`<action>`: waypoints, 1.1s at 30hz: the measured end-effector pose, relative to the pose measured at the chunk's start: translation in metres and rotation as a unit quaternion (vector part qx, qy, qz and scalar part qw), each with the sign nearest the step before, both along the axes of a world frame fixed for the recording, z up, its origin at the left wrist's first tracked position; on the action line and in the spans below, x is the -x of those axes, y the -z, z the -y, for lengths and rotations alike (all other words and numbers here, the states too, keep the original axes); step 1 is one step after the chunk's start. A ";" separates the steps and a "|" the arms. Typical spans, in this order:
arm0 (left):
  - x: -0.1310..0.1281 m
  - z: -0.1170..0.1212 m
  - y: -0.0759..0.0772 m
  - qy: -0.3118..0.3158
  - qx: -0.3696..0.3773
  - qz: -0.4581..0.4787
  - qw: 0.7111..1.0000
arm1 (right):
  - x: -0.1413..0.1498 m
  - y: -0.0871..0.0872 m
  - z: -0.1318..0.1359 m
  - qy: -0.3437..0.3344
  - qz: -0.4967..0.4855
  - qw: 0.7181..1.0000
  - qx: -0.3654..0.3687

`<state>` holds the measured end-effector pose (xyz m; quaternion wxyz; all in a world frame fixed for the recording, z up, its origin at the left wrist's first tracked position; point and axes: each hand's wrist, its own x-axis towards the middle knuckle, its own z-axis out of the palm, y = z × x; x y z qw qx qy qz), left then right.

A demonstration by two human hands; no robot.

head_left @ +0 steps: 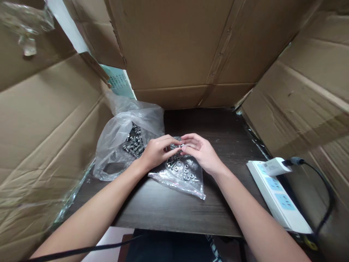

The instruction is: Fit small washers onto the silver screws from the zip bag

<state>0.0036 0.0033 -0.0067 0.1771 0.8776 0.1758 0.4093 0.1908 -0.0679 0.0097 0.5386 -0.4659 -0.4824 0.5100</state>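
Observation:
A small metal bolt (182, 145) is held level between the fingertips of both hands, above a clear zip bag. My left hand (157, 150) pinches its left end, and my right hand (200, 150) closes on the right end. Whether a nut or washer sits on the bolt is too small to tell. Beneath them, the flat zip bag (174, 183) lies with loose nuts (187, 171) and washers (178, 163) on or in it. Left of my left hand, a larger plastic bag (109, 145) spreads around a pile of bolts (135, 140).
Cardboard walls (177, 43) enclose the dark wooden table (218, 127) at the back and both sides. A white power strip (283, 203) with a plugged-in adapter (275, 166) and black cable (327, 182) lies at the right. Written paper (118, 80) shows at the back left.

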 end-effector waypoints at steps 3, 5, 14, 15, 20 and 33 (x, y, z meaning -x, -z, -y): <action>0.000 0.000 0.000 -0.005 0.005 -0.004 1.000 | 0.000 0.000 0.000 0.025 0.033 0.999 -0.009; 0.001 0.001 0.000 -0.010 0.003 -0.004 1.000 | 0.001 0.000 -0.001 0.039 0.054 0.998 0.001; -0.003 0.005 -0.001 -0.013 -0.014 0.013 1.000 | 0.006 0.004 0.003 0.028 0.164 0.985 -0.045; -0.003 0.006 -0.001 -0.013 -0.014 0.012 1.000 | 0.006 0.003 0.004 0.036 0.190 0.979 -0.065; -0.001 0.005 -0.001 -0.016 -0.003 0.014 1.000 | 0.004 -0.001 0.008 0.075 0.283 0.946 -0.143; -0.001 0.005 -0.002 -0.018 -0.007 0.028 0.999 | 0.006 -0.001 0.007 0.067 0.226 0.965 -0.117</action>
